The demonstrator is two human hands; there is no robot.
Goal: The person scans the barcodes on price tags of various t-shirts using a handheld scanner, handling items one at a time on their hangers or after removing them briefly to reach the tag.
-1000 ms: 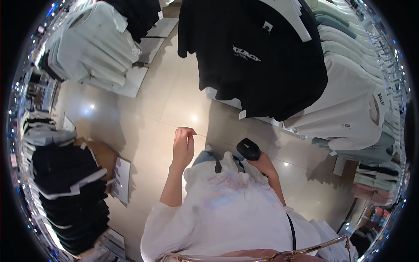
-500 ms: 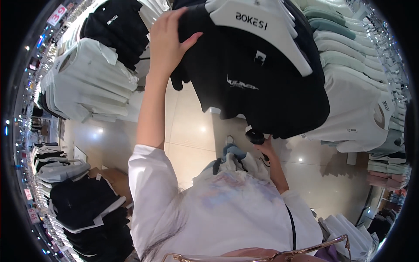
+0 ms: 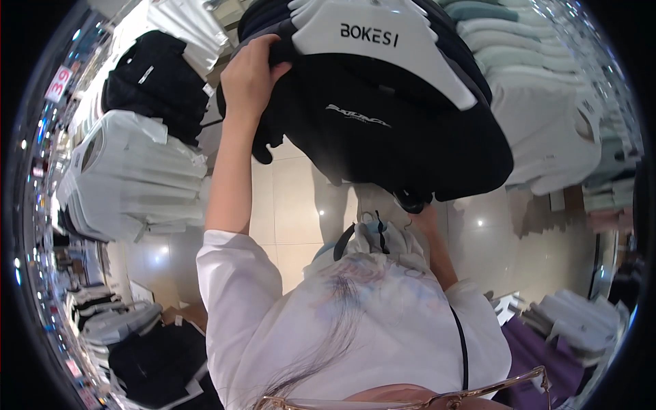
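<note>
A black T-shirt (image 3: 410, 147) with a small pale print on the chest hangs in front of me on a white hanger (image 3: 383, 37), at the front of a row of dark shirts. My left hand (image 3: 251, 75) is closed around its left shoulder, beside the hanger's end. Low at the shirt's hem, my right hand (image 3: 425, 219) is partly hidden by a black rounded handheld device (image 3: 410, 202), which it grips. The shirt covers part of that device, so its exact kind is unclear.
White shirts (image 3: 133, 167) and a black shirt (image 3: 154, 85) hang at left. Pale shirts (image 3: 540, 130) line the right. Dark garments (image 3: 160, 362) hang at lower left, and a purple garment (image 3: 543, 359) at lower right. Glossy tiled floor (image 3: 287, 225) shows below the black shirt.
My left hand has moved slightly down, its thumb drawn in from spread to closed on the shoulder. The white label in the collar no longer shows, and the chest print looks different.
</note>
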